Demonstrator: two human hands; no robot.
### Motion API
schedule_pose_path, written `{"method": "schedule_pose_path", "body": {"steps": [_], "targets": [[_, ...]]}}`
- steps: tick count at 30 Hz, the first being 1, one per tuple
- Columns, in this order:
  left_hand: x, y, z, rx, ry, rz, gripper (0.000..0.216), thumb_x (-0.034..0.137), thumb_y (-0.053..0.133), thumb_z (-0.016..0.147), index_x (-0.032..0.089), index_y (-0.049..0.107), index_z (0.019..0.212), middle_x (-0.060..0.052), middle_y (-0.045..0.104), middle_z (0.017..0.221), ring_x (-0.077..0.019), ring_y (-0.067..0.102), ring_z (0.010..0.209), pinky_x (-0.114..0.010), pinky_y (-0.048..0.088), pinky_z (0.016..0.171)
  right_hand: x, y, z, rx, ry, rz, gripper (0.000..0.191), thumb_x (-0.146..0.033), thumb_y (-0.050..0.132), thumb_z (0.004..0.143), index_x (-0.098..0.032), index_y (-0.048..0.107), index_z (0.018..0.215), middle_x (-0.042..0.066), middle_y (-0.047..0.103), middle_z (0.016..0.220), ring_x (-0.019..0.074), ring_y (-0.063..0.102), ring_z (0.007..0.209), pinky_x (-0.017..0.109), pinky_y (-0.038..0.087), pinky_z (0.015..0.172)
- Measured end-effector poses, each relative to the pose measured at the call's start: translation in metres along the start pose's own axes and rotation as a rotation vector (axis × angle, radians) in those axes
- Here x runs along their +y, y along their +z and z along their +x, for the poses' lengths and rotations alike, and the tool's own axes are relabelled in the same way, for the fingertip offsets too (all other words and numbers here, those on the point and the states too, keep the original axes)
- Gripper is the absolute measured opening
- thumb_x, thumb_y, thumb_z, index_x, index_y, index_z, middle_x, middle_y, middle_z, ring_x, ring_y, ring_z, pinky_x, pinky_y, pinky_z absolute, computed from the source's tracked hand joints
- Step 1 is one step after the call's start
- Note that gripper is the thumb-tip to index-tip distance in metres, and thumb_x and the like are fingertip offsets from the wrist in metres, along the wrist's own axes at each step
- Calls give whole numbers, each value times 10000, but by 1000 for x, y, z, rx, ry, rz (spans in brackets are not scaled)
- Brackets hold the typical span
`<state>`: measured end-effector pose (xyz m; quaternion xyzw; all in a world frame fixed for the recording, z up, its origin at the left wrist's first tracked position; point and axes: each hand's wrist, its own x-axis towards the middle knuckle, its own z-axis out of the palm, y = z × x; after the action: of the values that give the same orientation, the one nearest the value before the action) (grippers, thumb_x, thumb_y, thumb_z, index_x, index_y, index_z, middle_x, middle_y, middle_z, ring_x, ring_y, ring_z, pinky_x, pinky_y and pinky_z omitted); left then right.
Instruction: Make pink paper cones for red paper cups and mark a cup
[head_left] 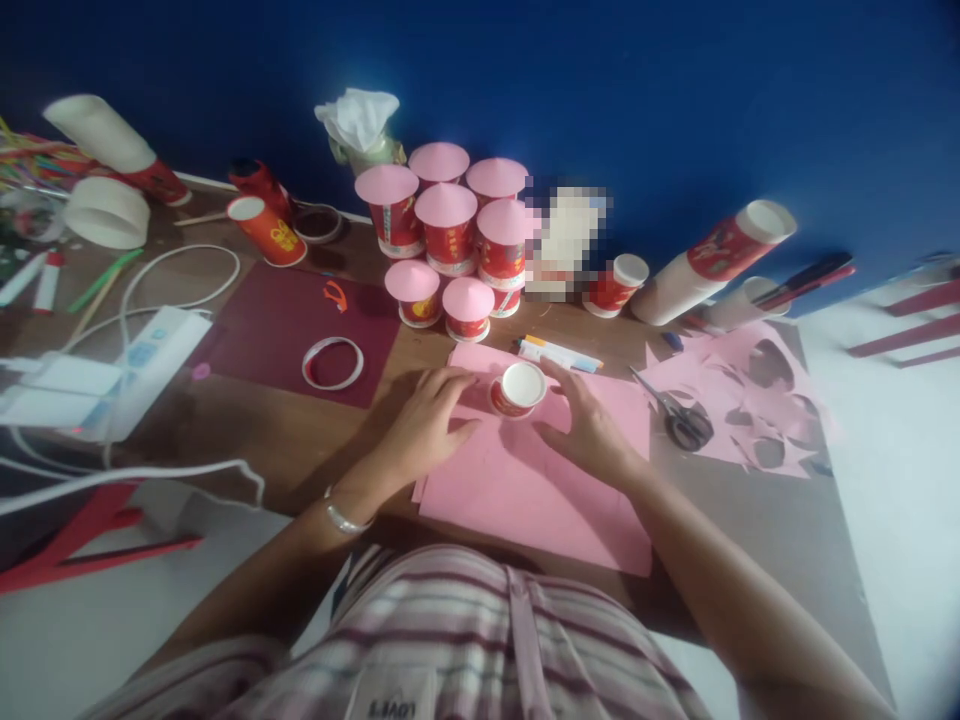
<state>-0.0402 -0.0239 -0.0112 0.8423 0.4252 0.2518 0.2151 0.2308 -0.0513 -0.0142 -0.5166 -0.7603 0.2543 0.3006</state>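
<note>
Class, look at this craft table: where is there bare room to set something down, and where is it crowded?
Free: the pink sheet nearest the person, and bare wood between the maroon mat and left hand. Crowded: the back, with covered cups, and around the scissors.

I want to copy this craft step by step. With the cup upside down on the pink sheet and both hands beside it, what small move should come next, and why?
Probably pressing the small red cup steady with the left hand so its rim can be traced. It sits upside down on the pink paper, the right hand beside it, a marker just behind, and the cups behind already wear pink paper tops.
</note>
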Motion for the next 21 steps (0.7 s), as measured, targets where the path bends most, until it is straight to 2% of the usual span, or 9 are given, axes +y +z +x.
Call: {"method": "schedule_pose_path", "body": {"steps": [2,5,11,17,21], "targets": [[-1,-5,-7,14,-14,34,514,153,732,890,227,545,1363,-116,636,1335,-310,588,1290,-523,495,1132,-4,6,2,7,24,117,869,-318,765,869,-290,313,1612,147,496,1605,342,518,1458,592,491,1169],[-4,-9,-16,15,-41,108,489,158,727,889,223,568,1348,-126,634,1330,-325,586,1288,-521,502,1110,-9,17,10,54,41,192,939,-425,829,836,-271,323,1612,165,514,1592,347,505,1476,585,447,1209],[-8,-14,-29,7,-30,275,409,173,731,887,190,607,1276,-136,671,1273,-328,624,1194,-461,531,1028,-7,26,17,74,175,214,806,-464,836,809,-267,489,1509,147,590,1532,355,555,1432,563,471,1181],[-6,-16,-34,-35,-39,435,103,152,634,914,200,672,997,-91,718,953,-276,673,908,-384,531,798,-9,17,19,211,210,200,812,-498,819,803,-246,494,1503,145,657,1444,354,626,1335,566,522,1105],[-6,-15,-33,-22,-18,503,117,134,590,931,202,675,887,-78,714,862,-252,662,808,-359,487,711,-12,17,22,201,195,207,795,-468,813,805,-256,497,1502,135,657,1449,352,629,1334,558,533,1093]]}}
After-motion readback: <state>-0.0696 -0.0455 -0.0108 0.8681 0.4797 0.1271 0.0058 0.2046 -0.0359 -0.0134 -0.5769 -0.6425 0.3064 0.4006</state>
